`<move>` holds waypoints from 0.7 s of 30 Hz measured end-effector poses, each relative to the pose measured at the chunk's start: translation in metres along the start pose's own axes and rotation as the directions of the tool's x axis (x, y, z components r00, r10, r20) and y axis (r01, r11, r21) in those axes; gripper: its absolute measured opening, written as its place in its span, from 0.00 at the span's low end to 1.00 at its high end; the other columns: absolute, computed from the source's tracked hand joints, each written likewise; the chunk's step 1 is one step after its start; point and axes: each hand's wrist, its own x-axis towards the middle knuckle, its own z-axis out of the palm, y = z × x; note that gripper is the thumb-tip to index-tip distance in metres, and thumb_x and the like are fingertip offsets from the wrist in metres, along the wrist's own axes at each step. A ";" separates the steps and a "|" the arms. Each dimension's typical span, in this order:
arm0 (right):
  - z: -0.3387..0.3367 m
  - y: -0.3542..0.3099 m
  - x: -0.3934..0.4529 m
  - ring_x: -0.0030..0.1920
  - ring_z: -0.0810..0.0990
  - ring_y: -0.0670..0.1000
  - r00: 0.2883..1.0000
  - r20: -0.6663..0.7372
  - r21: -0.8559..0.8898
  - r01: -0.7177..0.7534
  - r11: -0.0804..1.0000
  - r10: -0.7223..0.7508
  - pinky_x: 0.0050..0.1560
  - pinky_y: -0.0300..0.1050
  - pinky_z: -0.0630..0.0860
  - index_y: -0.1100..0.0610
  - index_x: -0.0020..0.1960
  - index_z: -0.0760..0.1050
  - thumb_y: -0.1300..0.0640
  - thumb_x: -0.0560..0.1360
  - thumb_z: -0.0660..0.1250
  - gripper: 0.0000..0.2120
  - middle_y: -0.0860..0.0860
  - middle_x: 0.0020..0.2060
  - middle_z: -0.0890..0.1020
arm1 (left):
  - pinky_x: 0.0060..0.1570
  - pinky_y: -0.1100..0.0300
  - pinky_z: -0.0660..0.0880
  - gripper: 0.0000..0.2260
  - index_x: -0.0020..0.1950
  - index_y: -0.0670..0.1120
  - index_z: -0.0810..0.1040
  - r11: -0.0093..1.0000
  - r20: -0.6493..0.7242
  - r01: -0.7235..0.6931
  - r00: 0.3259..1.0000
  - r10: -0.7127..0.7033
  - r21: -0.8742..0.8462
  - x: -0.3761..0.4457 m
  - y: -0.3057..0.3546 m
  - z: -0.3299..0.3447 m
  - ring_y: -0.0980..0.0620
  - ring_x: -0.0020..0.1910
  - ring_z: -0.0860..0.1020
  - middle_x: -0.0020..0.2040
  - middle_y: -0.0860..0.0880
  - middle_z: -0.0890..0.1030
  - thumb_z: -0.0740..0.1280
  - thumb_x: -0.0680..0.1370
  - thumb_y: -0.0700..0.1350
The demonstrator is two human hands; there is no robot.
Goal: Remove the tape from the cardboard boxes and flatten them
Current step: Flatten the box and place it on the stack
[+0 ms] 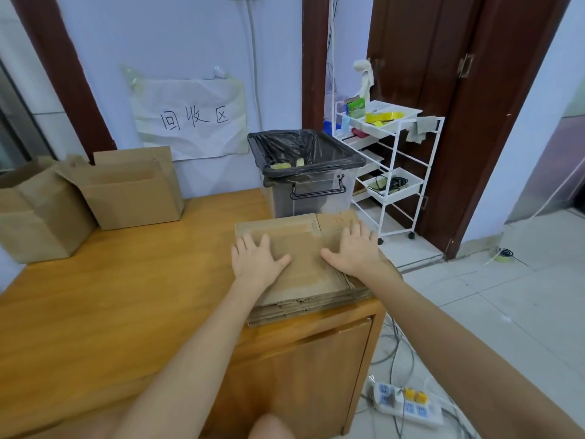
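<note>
A stack of flattened cardboard boxes (304, 267) lies at the right end of the wooden table (110, 312), its near edge reaching the table's front edge, and I press it down with my left hand (256, 259) and right hand (353, 248), both palms flat on the top sheet, fingers straight and spread, gripping nothing. At the table's far left end stand two open cardboard boxes (133, 191), still upright. Just behind the table's right end sits a bin lined with a black bag (304, 153), yellowish scraps inside it.
</note>
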 end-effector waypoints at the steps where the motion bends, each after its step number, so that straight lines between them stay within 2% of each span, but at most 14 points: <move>1: 0.004 0.001 0.002 0.77 0.48 0.58 0.999 0.008 0.009 0.039 0.999 -0.040 0.73 0.59 0.48 0.61 0.72 0.61 0.37 0.77 0.54 0.34 0.59 0.77 0.54 | 0.73 0.47 0.52 0.31 0.70 0.48 0.65 1.000 -0.010 -0.023 1.000 0.023 -0.018 0.003 -0.001 0.002 0.40 0.73 0.57 0.72 0.37 0.61 0.56 0.76 0.68; 3: 0.013 0.004 0.003 0.77 0.48 0.55 0.996 0.050 0.036 0.078 0.996 -0.079 0.74 0.60 0.46 0.59 0.75 0.58 0.37 0.77 0.47 0.35 0.55 0.77 0.54 | 0.75 0.48 0.45 0.32 0.71 0.46 0.64 0.997 -0.024 -0.068 0.997 0.067 -0.035 0.011 -0.004 0.006 0.40 0.77 0.48 0.76 0.38 0.56 0.56 0.76 0.68; 5: 0.015 0.005 0.007 0.76 0.54 0.55 0.993 0.075 0.006 0.091 0.996 -0.091 0.73 0.60 0.50 0.58 0.74 0.60 0.37 0.72 0.41 0.38 0.55 0.76 0.59 | 0.75 0.47 0.41 0.31 0.70 0.46 0.67 0.992 -0.017 -0.122 0.992 0.122 -0.040 0.020 -0.006 0.008 0.42 0.78 0.45 0.78 0.40 0.54 0.56 0.76 0.67; 8: 0.007 -0.004 0.019 0.69 0.64 0.58 0.993 0.040 -0.127 0.114 0.985 -0.110 0.68 0.56 0.58 0.60 0.67 0.66 0.39 0.75 0.45 0.32 0.60 0.70 0.66 | 0.75 0.46 0.44 0.31 0.71 0.44 0.66 0.984 0.043 -0.142 0.988 0.147 -0.110 0.028 -0.007 0.012 0.43 0.78 0.46 0.79 0.43 0.52 0.55 0.77 0.66; 11: 0.015 -0.008 0.029 0.74 0.58 0.55 0.971 0.002 -0.095 0.239 0.966 -0.240 0.71 0.54 0.54 0.59 0.73 0.60 0.42 0.77 0.45 0.31 0.57 0.74 0.61 | 0.75 0.46 0.45 0.32 0.72 0.44 0.64 0.984 0.058 -0.144 0.987 0.151 -0.108 0.029 -0.007 0.019 0.43 0.78 0.46 0.79 0.44 0.51 0.55 0.77 0.66; 13: 0.023 -0.005 0.034 0.77 0.48 0.49 0.947 0.064 -0.020 0.316 0.949 -0.314 0.76 0.52 0.46 0.56 0.78 0.50 0.44 0.81 0.47 0.29 0.51 0.78 0.50 | 0.75 0.47 0.47 0.32 0.71 0.45 0.64 0.984 0.042 -0.144 0.988 0.149 -0.107 0.029 -0.006 0.020 0.43 0.78 0.48 0.79 0.44 0.54 0.55 0.77 0.66; 15: 0.023 -0.004 0.041 0.77 0.45 0.47 0.943 0.119 0.002 0.314 0.949 -0.312 0.76 0.50 0.42 0.53 0.79 0.47 0.45 0.82 0.47 0.29 0.48 0.78 0.47 | 0.75 0.47 0.49 0.32 0.71 0.46 0.63 0.985 0.020 -0.140 0.990 0.143 -0.098 0.032 -0.007 0.019 0.44 0.77 0.52 0.78 0.45 0.58 0.55 0.76 0.67; 18: 0.022 -0.008 0.047 0.77 0.49 0.47 0.950 0.124 0.021 0.287 0.958 -0.287 0.76 0.52 0.45 0.53 0.78 0.51 0.43 0.80 0.49 0.29 0.47 0.78 0.52 | 0.74 0.48 0.50 0.34 0.75 0.50 0.60 0.989 0.029 -0.141 0.989 0.142 -0.039 0.033 -0.008 0.019 0.46 0.76 0.55 0.78 0.47 0.59 0.53 0.76 0.69; 21: 0.029 -0.011 0.047 0.76 0.53 0.49 0.961 0.076 0.005 0.266 0.964 -0.266 0.75 0.53 0.48 0.52 0.77 0.55 0.40 0.79 0.50 0.30 0.48 0.77 0.58 | 0.74 0.48 0.50 0.34 0.76 0.53 0.60 0.992 0.029 -0.124 0.992 0.125 -0.030 0.033 -0.008 0.021 0.47 0.76 0.56 0.77 0.48 0.59 0.51 0.75 0.70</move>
